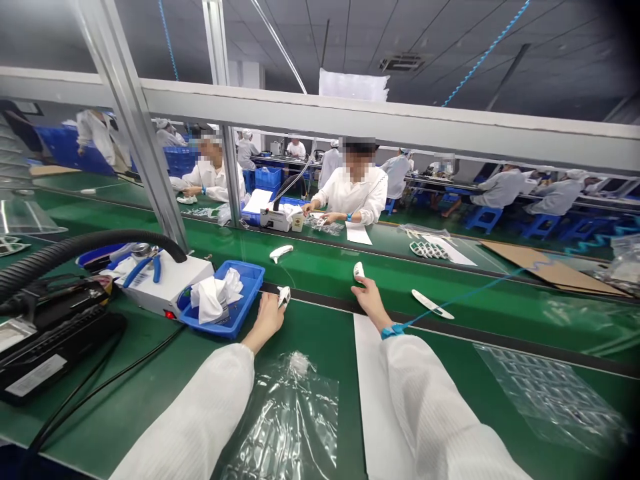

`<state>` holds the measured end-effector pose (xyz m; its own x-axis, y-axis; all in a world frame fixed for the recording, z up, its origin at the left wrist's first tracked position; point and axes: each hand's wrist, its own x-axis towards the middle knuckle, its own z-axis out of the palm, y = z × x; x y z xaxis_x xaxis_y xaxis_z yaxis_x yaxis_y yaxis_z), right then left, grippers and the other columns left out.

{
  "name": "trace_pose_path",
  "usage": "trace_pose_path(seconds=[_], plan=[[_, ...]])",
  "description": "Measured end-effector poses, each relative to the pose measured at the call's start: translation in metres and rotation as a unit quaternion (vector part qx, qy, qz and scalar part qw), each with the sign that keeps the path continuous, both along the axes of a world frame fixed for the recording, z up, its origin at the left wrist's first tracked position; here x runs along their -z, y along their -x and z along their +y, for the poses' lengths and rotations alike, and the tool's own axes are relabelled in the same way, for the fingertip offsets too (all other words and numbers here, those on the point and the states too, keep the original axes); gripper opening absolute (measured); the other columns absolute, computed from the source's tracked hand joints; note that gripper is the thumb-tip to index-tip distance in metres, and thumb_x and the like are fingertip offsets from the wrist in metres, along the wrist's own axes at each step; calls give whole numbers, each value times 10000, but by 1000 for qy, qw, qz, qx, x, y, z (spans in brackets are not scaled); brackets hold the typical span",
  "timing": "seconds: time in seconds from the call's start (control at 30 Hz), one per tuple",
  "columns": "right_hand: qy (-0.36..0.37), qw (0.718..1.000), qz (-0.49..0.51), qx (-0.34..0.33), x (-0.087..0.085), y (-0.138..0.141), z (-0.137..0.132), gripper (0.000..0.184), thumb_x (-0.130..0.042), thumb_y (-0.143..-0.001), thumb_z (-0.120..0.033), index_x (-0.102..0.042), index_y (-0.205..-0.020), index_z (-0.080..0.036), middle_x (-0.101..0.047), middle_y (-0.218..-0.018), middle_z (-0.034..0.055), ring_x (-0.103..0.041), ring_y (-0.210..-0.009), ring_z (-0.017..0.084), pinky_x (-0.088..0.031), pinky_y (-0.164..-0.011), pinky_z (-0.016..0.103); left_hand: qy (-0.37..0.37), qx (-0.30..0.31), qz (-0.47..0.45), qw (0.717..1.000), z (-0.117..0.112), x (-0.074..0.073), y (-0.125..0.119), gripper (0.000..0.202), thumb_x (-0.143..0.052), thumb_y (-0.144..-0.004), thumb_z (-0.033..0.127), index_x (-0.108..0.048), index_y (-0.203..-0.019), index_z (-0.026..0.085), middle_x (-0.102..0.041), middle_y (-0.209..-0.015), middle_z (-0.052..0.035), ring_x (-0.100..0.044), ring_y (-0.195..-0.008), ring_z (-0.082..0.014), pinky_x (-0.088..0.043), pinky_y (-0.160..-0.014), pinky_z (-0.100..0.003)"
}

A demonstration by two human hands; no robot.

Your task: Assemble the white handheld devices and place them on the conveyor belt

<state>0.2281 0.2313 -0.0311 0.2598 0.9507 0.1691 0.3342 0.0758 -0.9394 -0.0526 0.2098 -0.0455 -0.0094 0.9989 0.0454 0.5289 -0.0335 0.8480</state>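
Observation:
My left hand [267, 319] is closed around a small white plastic part with dark openings [285, 296], just right of the blue tray. Farther right, my right hand [371, 300] reaches over the green belt [320, 267], its fingertips at a second white plastic part [359, 269]. The fingers look bent against that part's near end, and the grip itself is partly hidden. A blue wrist strap [393, 331] with a coiled cord circles my right wrist. Two more white parts lie on the belt: a curved one [281, 253] and a long slotted one [433, 304].
The blue tray [257, 283] holds crumpled white wipes. Left of it stand a white box [170, 287] with blue-handled pliers and a black hose [100, 243]. A clear plastic bag [295, 420], white paper [380, 400] and a bubble sheet [545, 387] lie nearby. A co-worker [350, 193] sits opposite.

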Motion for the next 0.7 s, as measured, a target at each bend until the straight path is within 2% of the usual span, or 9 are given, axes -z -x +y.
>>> trace_pose_path(seconds=[0.1, 0.23, 0.33, 0.43, 0.53, 0.6, 0.7], plan=[[-19, 996, -26, -85, -1, 34, -12, 119, -663, -812, -236, -651, -896, -152, -652, -909, 32, -613, -825, 173, -492, -803, 350, 40, 32, -43, 998, -2, 1, -2, 236, -618, -869, 326, -613, -1034, 157, -620, -1115, -65, -593, -1019, -228, -493, -898, -455], [-50, 978, -40, -198, -10, 80, -39, 157, -684, -731, -262, -658, -866, -187, -632, -835, -5, -573, -729, 144, -469, -714, 291, 86, 115, -154, 978, -32, -11, -4, 225, -579, -885, 359, -578, -969, 150, -653, -893, -29, -637, -784, -168, -527, -737, -353], [-72, 971, -45, -224, -18, 99, -56, 123, -651, -753, -286, -582, -799, -195, -575, -764, -28, -511, -646, 126, -436, -632, 266, 98, 157, -228, 956, -60, -24, -8, 236, -582, -852, 388, -513, -940, 180, -673, -887, -43, -647, -717, -150, -496, -671, -292], [-99, 969, -61, -220, -26, 108, -74, 117, -560, -809, -242, -492, -721, -207, -510, -736, -26, -489, -669, 137, -410, -634, 268, 98, 176, -264, 943, -79, -32, -10, 252, -596, -811, 401, -465, -903, 206, -682, -834, -38, -620, -629, -134, -469, -626, -275], [-124, 963, -93, -222, -36, 114, -96, 139, -502, -849, -214, -464, -715, -214, -504, -789, -4, -493, -759, 157, -402, -716, 287, 96, 170, -283, 939, -88, -35, -10, 235, -587, -798, 384, -438, -880, 221, -655, -750, -2, -551, -541, -117, -423, -528, -249], [-127, 960, -111, -221, -39, 118, -110, 129, -458, -887, -219, -468, -759, -215, -525, -834, 10, -496, -796, 163, -399, -761, 296, 94, 140, -297, 940, -91, -33, -6, 217, -560, -801, 379, -415, -865, 232, -619, -723, 20, -514, -517, -105, -373, -472, -224], [-92, 960, -139, -224, -32, 123, -122, 118, -444, -902, -201, -481, -790, -212, -532, -772, -5, -495, -707, 147, -400, -673, 269, 93, 75, -308, 944, -95, -31, 5, 231, -555, -795, 392, -392, -849, 237, -588, -728, 26, -504, -529, -96, -338, -452, -202]])
